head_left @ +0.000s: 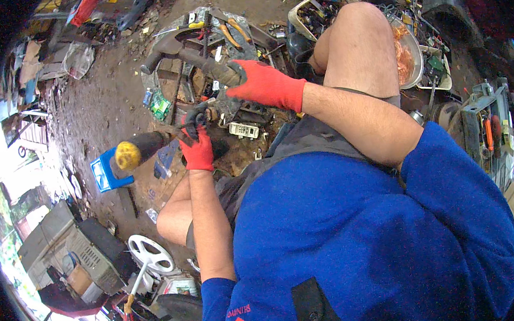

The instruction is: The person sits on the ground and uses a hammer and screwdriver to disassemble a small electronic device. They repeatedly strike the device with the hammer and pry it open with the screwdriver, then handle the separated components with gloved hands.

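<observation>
The hammer (212,67) is gripped by the right hand (263,85), with the gloved fingers wrapped around the handle; its head lies at ten o'clock from that hand. By the left hand (196,144), at eight o'clock from the right, a dark, yellow-ended tool (143,149) appears to be held, the fingers drawn narrow at its inner end; grip firmness cannot be told. The yellow end points to nine o'clock.

CAUTION: Left fingers could be struck if the hammer were swung off line, since both hands are placed close together. The yellow-ended tool could be twisted loose by a glancing blow or a slack grip. The footing of any struck part could be upset by loose scrap: a white plastic piece (244,130) is located at three o'clock from the left hand, and a green circuit board (159,105) at eleven. Bare knees (359,46) could be hit by flung chips.
</observation>
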Action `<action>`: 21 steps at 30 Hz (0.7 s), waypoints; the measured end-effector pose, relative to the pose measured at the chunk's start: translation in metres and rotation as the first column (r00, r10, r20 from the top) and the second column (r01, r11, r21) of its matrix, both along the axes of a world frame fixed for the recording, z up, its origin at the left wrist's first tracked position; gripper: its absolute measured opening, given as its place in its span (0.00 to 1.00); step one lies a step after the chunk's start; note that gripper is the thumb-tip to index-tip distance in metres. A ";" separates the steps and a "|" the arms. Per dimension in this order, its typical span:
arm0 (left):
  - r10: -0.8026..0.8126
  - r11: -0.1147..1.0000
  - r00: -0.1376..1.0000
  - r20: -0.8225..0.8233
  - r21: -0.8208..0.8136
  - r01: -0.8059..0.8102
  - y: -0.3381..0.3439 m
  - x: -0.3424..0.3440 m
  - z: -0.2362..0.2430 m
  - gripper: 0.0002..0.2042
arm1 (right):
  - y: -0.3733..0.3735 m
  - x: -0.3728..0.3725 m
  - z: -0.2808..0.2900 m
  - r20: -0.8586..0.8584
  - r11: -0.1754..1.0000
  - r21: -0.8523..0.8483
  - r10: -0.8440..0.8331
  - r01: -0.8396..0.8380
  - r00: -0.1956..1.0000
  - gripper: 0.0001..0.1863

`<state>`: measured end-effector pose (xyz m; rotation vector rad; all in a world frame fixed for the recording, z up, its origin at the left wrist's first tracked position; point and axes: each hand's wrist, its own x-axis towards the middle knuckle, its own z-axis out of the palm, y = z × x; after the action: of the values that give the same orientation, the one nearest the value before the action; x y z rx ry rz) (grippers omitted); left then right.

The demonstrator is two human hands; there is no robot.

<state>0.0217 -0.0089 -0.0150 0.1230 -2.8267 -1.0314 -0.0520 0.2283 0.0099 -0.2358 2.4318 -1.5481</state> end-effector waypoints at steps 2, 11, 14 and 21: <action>-0.094 0.995 0.995 -0.025 0.016 0.094 0.000 -0.001 -0.001 0.20 | 0.003 0.001 0.003 0.020 0.998 -0.035 0.059 -0.058 0.998 0.41; -0.153 0.980 0.981 -0.119 0.112 0.166 0.005 -0.015 0.012 0.10 | 0.009 0.004 0.028 -0.045 0.994 -0.072 0.076 -0.079 0.996 0.41; -0.094 0.985 0.990 -0.102 0.133 0.107 -0.003 -0.013 0.006 0.10 | 0.014 0.008 0.065 -0.135 0.994 -0.102 0.028 -0.042 0.991 0.38; -0.063 0.997 0.998 0.003 0.043 0.063 0.002 -0.012 0.015 0.10 | 0.042 0.029 0.208 -0.514 0.982 -0.096 0.089 -0.161 0.853 0.27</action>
<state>0.0101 -0.0070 0.0000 0.0403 -2.8303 -1.1062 -0.0233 0.2701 0.2184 -0.9217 2.6086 -1.7684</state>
